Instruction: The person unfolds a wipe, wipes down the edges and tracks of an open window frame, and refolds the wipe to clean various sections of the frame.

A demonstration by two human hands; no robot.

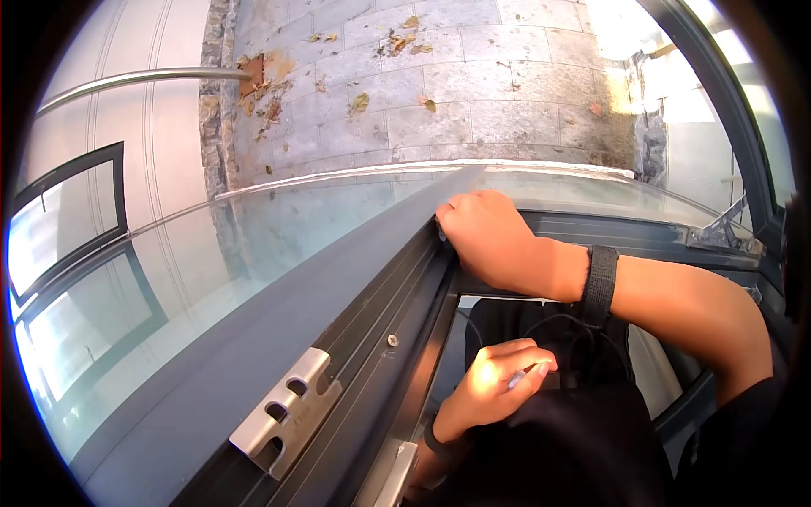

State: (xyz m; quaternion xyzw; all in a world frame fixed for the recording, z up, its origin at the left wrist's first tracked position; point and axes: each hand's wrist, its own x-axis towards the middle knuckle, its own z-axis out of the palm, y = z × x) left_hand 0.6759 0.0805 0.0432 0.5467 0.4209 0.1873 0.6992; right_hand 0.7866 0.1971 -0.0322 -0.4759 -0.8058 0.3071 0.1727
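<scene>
My right hand (494,232), with a black band on its wrist, is curled against the inner edge of a dark grey window sash (372,232) near its far corner. Its fingers are closed, and a small greyish bit shows under them, too hidden to name. Lower down, in front of my dark clothing, my left hand (490,384) is closed with thumb and fingers pinching a small whitish piece (518,378). A slotted metal bracket (291,414) sits on the sash's near part. Farther along the same profile is a screw head (392,340).
The sash's glass pane (253,253) slants to the left. A metal stay arm (722,232) joins the frame at the right. Beyond lies paving (473,76) with fallen leaves, a metal rail (152,74) and another open window (68,211) at the left.
</scene>
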